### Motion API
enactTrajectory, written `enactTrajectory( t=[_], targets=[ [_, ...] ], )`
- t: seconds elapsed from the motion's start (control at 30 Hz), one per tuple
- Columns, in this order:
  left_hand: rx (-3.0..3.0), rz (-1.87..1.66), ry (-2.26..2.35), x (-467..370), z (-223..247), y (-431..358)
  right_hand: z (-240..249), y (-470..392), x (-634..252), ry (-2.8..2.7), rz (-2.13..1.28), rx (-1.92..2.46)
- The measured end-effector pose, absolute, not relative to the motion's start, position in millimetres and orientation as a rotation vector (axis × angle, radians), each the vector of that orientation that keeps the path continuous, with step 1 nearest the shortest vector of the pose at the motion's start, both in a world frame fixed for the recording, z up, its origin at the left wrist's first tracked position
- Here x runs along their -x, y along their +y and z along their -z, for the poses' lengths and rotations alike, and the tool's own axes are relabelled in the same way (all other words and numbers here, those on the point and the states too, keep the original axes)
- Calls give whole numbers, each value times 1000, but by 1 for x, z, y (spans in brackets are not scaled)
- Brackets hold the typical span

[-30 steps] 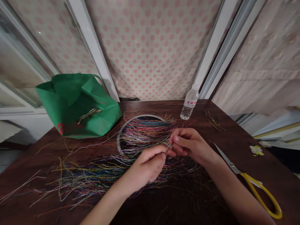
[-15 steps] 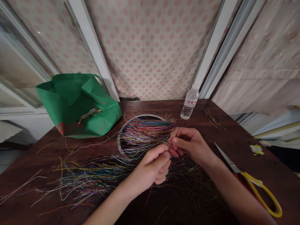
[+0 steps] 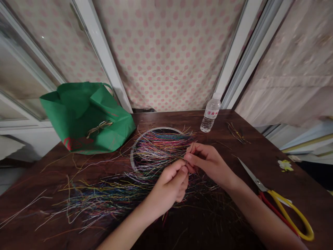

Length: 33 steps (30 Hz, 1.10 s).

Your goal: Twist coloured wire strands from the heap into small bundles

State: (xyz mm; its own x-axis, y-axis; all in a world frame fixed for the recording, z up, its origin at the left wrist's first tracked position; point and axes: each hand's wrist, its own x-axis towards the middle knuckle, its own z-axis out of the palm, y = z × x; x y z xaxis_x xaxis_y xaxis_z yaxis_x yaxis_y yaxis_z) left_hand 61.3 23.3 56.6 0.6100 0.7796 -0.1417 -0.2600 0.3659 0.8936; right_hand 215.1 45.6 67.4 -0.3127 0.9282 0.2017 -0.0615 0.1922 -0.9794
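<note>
My left hand [image 3: 173, 182] is closed, thumb against curled fingers, with a thin reddish wire [image 3: 164, 218] poking out below it. Close against it, my right hand [image 3: 201, 159] pinches what looks like a thin wire [image 3: 193, 147] between thumb and fingertips. The fingertips hide most of what lies between the hands. Just behind them, a bundle of many-coloured thin wires [image 3: 161, 149] lies on a round grey-rimmed tray [image 3: 132, 158]. A second loose spread of coloured wires [image 3: 104, 198] covers the table to the left of my left hand.
Scissors [image 3: 265, 189] with yellow and red handles lie beside my right forearm. A water bottle [image 3: 210, 114] stands at the back right, near a few short wires [image 3: 236, 133]. An open green bag [image 3: 85, 118] sits at the back left. Dark wooden table [image 3: 166, 117] underneath.
My right hand has shifted slightly left and closer to my left hand. The left hand has barely moved, and less of the reddish wire shows below it.
</note>
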Motion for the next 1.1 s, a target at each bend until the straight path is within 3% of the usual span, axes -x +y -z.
enactTrajectory(
  t=[0.17, 0.53, 1.1],
  targets=[
    [-925, -801, 604, -63, -54, 24, -67, 44, -212, -1520, -1222, 862],
    [-953, -918, 655, -60, -60, 26, -63, 29, -207, -1587, -693, 884],
    [-1076, -962, 668, -58, -59, 26, -66, 30, -207, -1696, -767, 797]
  ],
)
